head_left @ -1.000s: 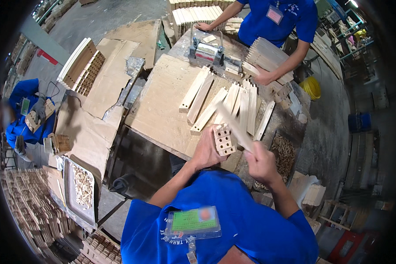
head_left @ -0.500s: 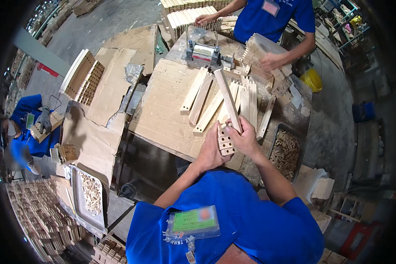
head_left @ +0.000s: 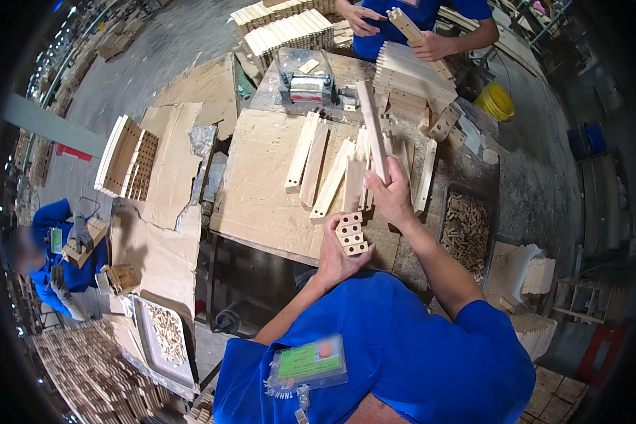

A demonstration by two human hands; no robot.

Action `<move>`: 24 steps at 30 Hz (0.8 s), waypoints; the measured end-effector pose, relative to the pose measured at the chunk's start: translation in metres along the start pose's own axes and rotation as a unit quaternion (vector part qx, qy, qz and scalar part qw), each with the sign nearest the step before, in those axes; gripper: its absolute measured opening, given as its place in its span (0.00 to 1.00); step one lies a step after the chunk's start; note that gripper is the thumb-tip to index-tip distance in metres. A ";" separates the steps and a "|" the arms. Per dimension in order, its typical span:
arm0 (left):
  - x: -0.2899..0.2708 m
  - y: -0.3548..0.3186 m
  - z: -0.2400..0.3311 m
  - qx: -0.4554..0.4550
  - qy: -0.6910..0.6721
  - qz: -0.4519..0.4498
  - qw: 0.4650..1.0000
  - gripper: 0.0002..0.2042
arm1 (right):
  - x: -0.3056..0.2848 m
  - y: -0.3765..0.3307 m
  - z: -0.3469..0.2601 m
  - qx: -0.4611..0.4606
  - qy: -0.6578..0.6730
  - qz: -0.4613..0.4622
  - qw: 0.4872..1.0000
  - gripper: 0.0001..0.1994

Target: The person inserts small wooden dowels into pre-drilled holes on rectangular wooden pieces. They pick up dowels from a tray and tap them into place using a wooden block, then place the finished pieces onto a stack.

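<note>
wooden block in left hand; slat in right hand

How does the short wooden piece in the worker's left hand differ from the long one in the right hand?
The perforated block in the left hand is short and stubby, with round holes showing in its face; the long slat in the right hand is slim and plain-faced. The block sits low near the table edge, while the slat stands raised above the table. Both are pale, unfinished wood.
</note>
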State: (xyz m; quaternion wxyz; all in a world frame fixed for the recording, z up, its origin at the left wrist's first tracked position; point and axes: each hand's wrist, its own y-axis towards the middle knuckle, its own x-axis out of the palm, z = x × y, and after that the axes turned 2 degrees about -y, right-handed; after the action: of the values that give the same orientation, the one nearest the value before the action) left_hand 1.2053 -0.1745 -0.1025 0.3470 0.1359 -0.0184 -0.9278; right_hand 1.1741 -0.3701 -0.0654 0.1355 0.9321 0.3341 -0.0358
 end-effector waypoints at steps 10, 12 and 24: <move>0.009 0.008 -0.012 0.010 0.027 -0.081 0.996 0.46 | -0.201 -0.114 0.068 0.220 -0.229 0.118 0.941 0.20; 0.011 0.009 -0.007 -0.027 -0.006 -0.092 0.995 0.44 | -0.240 -0.139 0.078 0.387 -0.333 0.167 0.843 0.23; 0.036 0.027 -0.001 0.008 0.004 -0.178 0.984 0.43 | -0.264 -0.219 0.162 0.452 -0.453 0.119 0.759 0.22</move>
State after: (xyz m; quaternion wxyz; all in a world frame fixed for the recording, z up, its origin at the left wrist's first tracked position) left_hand 1.1971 -0.2184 -0.1089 0.1751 0.1436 0.0000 -0.9740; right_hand 0.8351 -0.4153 -0.2295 -0.1627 0.7927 0.0650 -0.5839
